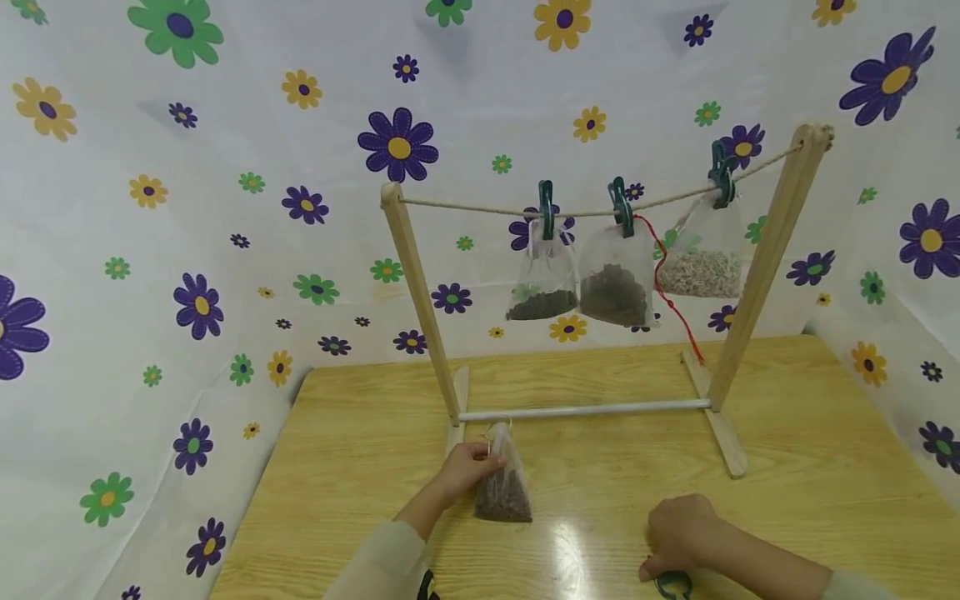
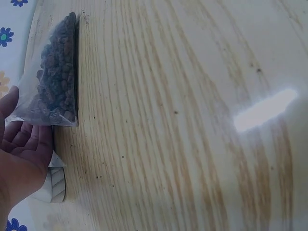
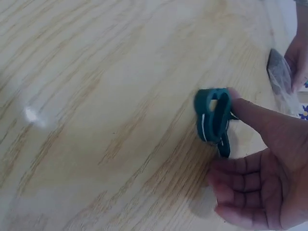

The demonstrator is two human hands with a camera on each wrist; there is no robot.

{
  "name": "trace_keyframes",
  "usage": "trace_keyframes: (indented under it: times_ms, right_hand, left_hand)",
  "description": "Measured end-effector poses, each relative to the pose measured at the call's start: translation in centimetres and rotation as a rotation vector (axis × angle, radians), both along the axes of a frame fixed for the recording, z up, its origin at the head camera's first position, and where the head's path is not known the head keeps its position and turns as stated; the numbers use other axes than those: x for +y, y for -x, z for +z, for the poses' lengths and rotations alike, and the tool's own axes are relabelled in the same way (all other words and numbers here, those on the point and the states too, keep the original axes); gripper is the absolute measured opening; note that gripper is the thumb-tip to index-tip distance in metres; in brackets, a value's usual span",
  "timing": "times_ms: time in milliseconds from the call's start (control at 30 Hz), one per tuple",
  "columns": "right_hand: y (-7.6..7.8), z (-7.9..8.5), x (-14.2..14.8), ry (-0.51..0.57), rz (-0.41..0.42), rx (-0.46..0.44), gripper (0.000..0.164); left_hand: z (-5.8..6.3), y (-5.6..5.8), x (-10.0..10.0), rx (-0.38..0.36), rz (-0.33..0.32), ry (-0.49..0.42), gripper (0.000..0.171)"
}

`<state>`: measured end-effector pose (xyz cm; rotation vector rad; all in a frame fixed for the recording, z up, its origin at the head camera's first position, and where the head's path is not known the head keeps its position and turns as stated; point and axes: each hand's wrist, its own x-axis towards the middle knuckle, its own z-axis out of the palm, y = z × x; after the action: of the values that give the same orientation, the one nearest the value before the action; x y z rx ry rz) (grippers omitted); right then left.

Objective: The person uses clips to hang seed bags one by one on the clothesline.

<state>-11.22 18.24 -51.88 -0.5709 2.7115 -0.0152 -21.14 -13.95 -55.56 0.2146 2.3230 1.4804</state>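
Observation:
My left hand [image 1: 467, 472] pinches the gathered top of a small clear mesh bag [image 1: 504, 498] just above the table, in front of the stand's left foot. Dark brown pebble-like bits [image 2: 60, 72] fill the bag's lower part in the left wrist view. At the lower right, my right hand [image 1: 684, 533] holds a dark green clip [image 3: 211, 115] low over the table, thumb at one side and fingers curled by its handle. Three similar bags hang by green clips from the cord: one with dark bits [image 1: 543, 305], one brown [image 1: 615, 296], one pale [image 1: 701, 273].
A wooden stand [image 1: 420, 308] carries the cord [image 1: 465, 208] between two posts, with a white rod [image 1: 585, 411] low across it. Red string [image 1: 662, 283] dangles near the middle bag. Flower-printed white cloth [image 1: 300, 250] surrounds the wooden table [image 1: 360, 467] at the back and sides.

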Motion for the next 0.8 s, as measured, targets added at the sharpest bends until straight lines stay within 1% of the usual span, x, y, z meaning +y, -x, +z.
trace_keyframes:
  times_ms: [100, 200, 267, 433, 567, 633, 733, 767, 800]
  right_hand:
    - [0.1, 0.1, -0.1, 0.059, -0.060, -0.085, 0.053]
    - [0.2, 0.3, -0.1, 0.117, -0.109, -0.176, 0.044]
    - [0.3, 0.5, 0.0, 0.167, -0.110, -0.207, 0.038]
    - [1.1, 1.3, 0.7, 0.332, -0.031, -0.266, 0.032]
    - [2.2, 2.1, 1.0, 0.459, 0.039, -0.332, 0.023]
    - [2.7, 2.4, 1.0, 0.514, 0.071, -0.348, 0.020]
    - [3.1, 2.5, 1.0, 0.573, 0.103, -0.339, 0.017]
    - [3.2, 2.5, 1.0, 0.590, 0.103, -0.340, 0.017]
    - [3.3, 2.5, 1.0, 0.608, 0.100, -0.349, 0.017]
  left_hand:
    - [0.1, 0.0, 0.0, 0.014, -0.001, -0.005, 0.029]
    - [0.0, 0.0, 0.0, 0.014, 0.013, -0.012, 0.029]
    - [-0.2, -0.1, 0.0, 0.026, 0.027, -0.010, 0.029]
    - [-0.5, -1.1, 0.1, 0.105, 0.060, -0.018, 0.029]
    - [-0.3, -1.9, 0.4, 0.133, 0.092, -0.038, 0.027]
    - [0.0, -2.2, 0.4, 0.143, 0.102, -0.030, 0.026]
    - [0.5, -2.7, 0.6, 0.148, 0.111, -0.012, 0.023]
    - [0.8, -2.8, 0.6, 0.151, 0.109, -0.006, 0.023]
    - [1.4, -3.1, 0.7, 0.155, 0.104, -0.013, 0.022]
